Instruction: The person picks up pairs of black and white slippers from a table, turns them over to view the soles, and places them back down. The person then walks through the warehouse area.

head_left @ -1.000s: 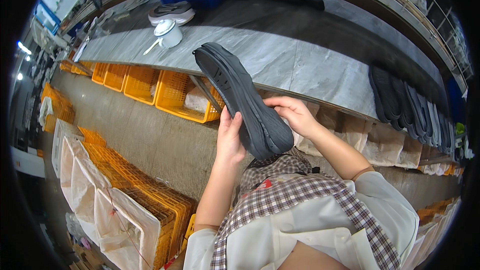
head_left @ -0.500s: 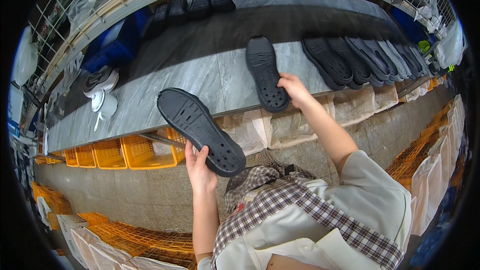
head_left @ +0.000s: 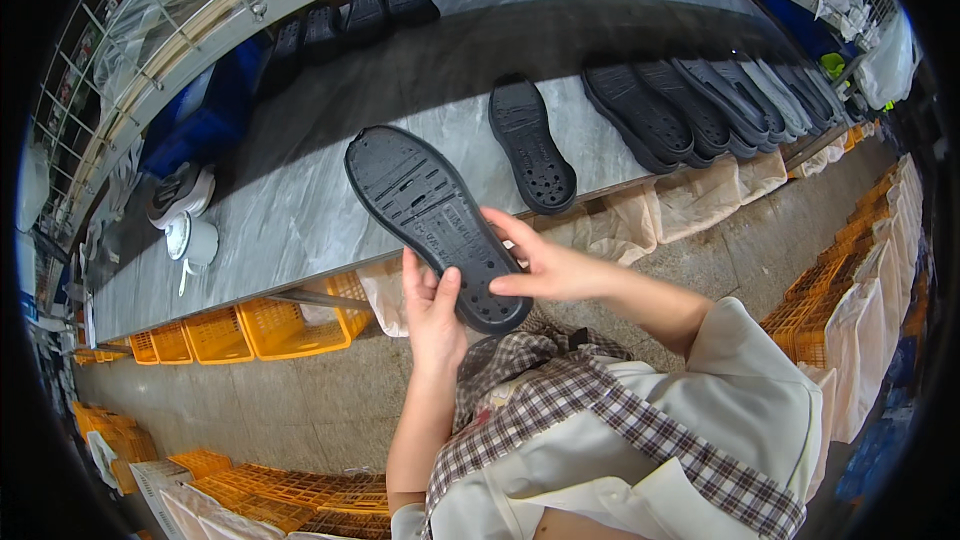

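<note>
A black shoe sole (head_left: 440, 215) is held up in front of me, its toe end pointing away over the table edge. My left hand (head_left: 432, 310) grips its left side near the heel, thumb on the face. From the other side my right hand (head_left: 545, 262) pinches the same sole, thumb resting near the holes of the heel. Just beyond, a second black sole (head_left: 532, 145) lies by itself on the grey table (head_left: 300, 210). To its right stands a row of black and grey soles (head_left: 650, 120), leaning close together.
More dark soles (head_left: 365, 15) stand at the table's back left. Beside a blue bin (head_left: 205, 115) sit a sneaker (head_left: 182, 195) and a white lidded cup (head_left: 192, 242). Yellow baskets (head_left: 300, 325) are below the table; orange crates (head_left: 290, 490) stand behind me. A wire rack (head_left: 150, 20) runs above.
My right hand has let go of the second sole, leaving it on the table, and now holds the other sole together with my left hand. That sole has moved slightly right and up.
</note>
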Demonstrator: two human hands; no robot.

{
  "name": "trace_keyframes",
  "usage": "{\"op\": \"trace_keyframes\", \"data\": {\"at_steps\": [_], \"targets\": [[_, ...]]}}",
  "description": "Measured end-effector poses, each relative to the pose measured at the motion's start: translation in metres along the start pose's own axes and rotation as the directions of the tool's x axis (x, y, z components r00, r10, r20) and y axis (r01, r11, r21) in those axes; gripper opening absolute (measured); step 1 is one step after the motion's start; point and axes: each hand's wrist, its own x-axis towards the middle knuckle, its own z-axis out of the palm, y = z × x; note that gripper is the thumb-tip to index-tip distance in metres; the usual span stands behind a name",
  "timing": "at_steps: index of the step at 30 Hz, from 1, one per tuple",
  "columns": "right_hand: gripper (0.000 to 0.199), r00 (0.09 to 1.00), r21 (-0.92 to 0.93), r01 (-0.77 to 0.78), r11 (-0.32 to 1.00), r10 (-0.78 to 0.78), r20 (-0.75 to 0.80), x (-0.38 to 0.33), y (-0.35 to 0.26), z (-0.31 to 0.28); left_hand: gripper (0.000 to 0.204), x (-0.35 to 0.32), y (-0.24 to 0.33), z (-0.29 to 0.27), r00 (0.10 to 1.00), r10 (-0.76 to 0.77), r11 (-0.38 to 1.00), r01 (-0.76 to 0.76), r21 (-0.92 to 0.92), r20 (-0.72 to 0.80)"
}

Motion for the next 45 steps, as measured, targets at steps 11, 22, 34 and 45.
{"op": "trace_keyframes", "data": {"at_steps": [11,22,34,45], "targets": [[0.050,0.605,-0.428,-0.339,0.838,-0.154,-0.781,-0.015,0.039,-0.191,0.036,-0.023,0.000,-0.054,0.966,-0.109,0.980,0.144,0.137,-0.235],[0.041,0.693,-0.686,-0.721,0.100,0.075,-0.717,0.004,0.033,-0.208,0.031,-0.029,-0.010,-0.079,0.922,-0.200,0.972,0.229,0.050,-0.332],[0.031,0.910,-0.514,-0.046,0.857,-0.177,-0.376,0.268,0.054,-0.249,0.021,-0.009,-0.020,-0.091,0.802,-0.163,0.983,0.185,-0.020,-0.575],[0.037,0.724,0.408,-0.069,0.911,0.327,-0.608,0.534,0.207,-0.403,0.013,-0.028,-0.046,-0.093,0.542,-0.197,0.980,0.094,-0.175,-0.817]]}}
